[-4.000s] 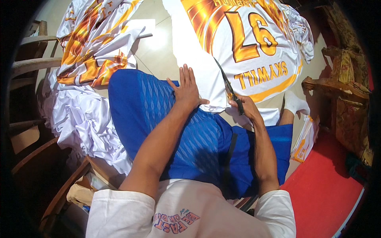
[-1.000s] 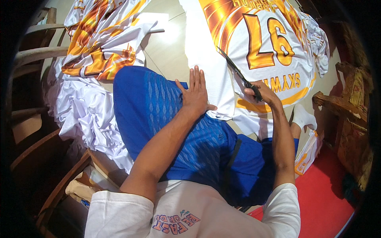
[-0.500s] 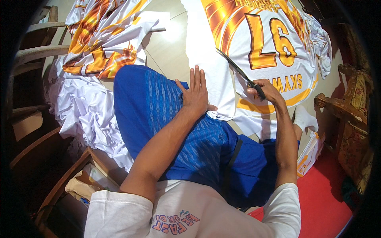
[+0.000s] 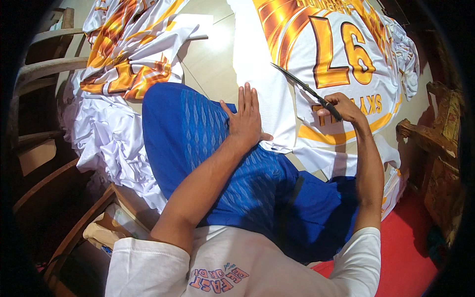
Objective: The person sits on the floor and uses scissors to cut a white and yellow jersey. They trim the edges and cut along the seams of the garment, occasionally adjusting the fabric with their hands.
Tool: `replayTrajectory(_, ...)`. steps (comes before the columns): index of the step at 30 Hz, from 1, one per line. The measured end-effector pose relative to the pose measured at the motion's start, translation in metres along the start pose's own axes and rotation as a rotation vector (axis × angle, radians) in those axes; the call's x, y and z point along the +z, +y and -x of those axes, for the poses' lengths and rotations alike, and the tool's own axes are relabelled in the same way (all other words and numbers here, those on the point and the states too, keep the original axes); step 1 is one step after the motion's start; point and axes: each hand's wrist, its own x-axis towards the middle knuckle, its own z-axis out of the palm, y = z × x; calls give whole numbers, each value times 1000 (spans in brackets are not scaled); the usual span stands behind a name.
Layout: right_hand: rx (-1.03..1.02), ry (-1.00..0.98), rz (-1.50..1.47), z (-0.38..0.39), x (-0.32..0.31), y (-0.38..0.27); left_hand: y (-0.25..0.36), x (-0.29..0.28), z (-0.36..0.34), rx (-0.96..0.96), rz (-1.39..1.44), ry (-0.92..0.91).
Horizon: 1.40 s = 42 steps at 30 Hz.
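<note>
My left hand [image 4: 246, 118] lies flat with fingers spread, over the edge of a white fabric strip [image 4: 257, 54] and my blue patterned sarong [image 4: 208, 128]. A pair of dark scissors [image 4: 306, 88] is gripped in my right hand [image 4: 344, 108]. Their long blades point away and to the left, along the line between the white strip and a printed jersey panel [image 4: 381, 84]. That panel is white with orange and yellow flame shapes and large numerals, spread on the floor. How far the blades are parted is hard to make out.
At the left lie more orange-and-white printed pieces [image 4: 128, 74] and a heap of crumpled white cloth [image 4: 106, 133], beside wooden chairs [image 4: 52, 67]. Carved wooden furniture [image 4: 430, 138] stands at the right. Below it spreads a red floor covering [image 4: 405, 247]. Pale tiles [image 4: 210, 64] show between the fabrics.
My right hand and the scissors' handles have shifted slightly right, while the blade tips stay nearly in place. The jersey panel appears slightly farther right. My left hand is almost still.
</note>
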Motion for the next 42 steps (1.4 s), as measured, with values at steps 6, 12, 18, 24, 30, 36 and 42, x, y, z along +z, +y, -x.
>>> replayTrajectory(6, -24, -5, 83, -10, -18, 4, 3, -4, -1, -5, 1, -25)
replayTrajectory(12, -71, -40, 113, -16, -34, -1, 2, -5, 0, -5, 15, -7)
replayTrajectory(18, -42, -97, 216, -19, -54, -19, 2, -7, 1, -3, -11, -27)
replayTrajectory(24, -67, -183, 212, -20, -44, -3, 5, -9, -1, -3, -39, -45)
replayTrajectory(30, -39, -170, -123, -5, 13, 13, 4, -13, -1, 7, -60, -33)
replayTrajectory(36, -16, -52, -114, -8, 39, 1, 1, -10, 3, 15, -16, -15)
replayTrajectory(42, 9, -10, -216, -7, 63, -27, -1, -12, 3, -1, 2, -26)
